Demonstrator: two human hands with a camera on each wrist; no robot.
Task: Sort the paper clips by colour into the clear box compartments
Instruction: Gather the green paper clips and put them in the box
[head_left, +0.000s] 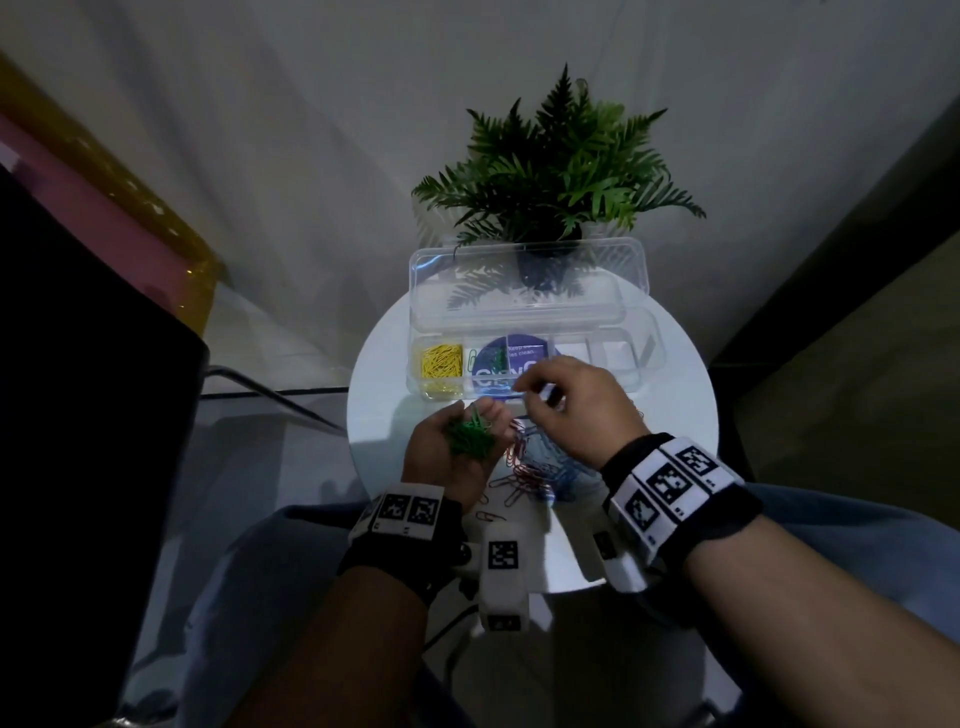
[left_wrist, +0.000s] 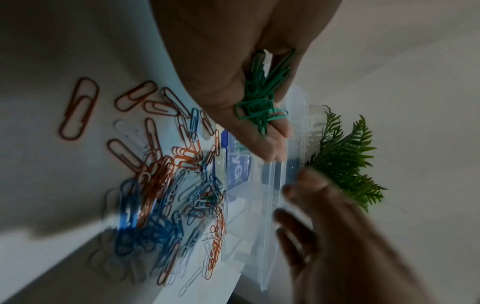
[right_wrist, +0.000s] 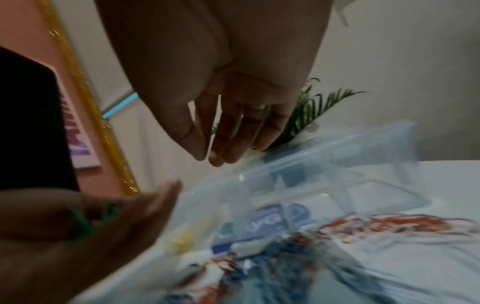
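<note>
My left hand (head_left: 488, 415) is palm up in front of the clear box (head_left: 644, 358), cupping a bunch of green paper clips (head_left: 470, 441), (left_wrist: 262, 96). My right hand (head_left: 519, 387) hovers over the box's front wall. In the right wrist view its thumb and fingers (right_wrist: 207, 158) hang close together with nothing seen between them. The leftmost compartment holds yellow clips (head_left: 441, 361), and the one beside it holds a few green clips (head_left: 491, 358). A mixed pile of red, blue and white clips (head_left: 535, 467), (left_wrist: 168, 195) lies on the table under my hands.
The box lid (head_left: 524, 286) stands open at the back against a potted fern (head_left: 556, 171). The round white table (head_left: 675, 415) is small, and its edge is close on all sides. A stray red clip (head_left: 491, 517) lies near the front edge. A dark object (head_left: 78, 415) stands at the left.
</note>
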